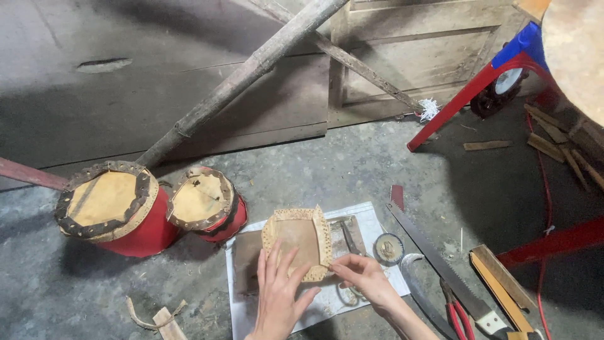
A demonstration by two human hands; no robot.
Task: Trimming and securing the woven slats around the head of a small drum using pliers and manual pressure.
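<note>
With the left hand (277, 286) flat and open on the tan hide piece (298, 242) lying on the white sheet (327, 302) on the floor, and the right hand (358, 274) pinching its lower edge, a hard tug could tear the perforated rim

my left hand (277, 293) covers part of the hide piece (297, 242); both wrists run off the bottom edge, and the scissors (458, 311) are cut off too.
</note>
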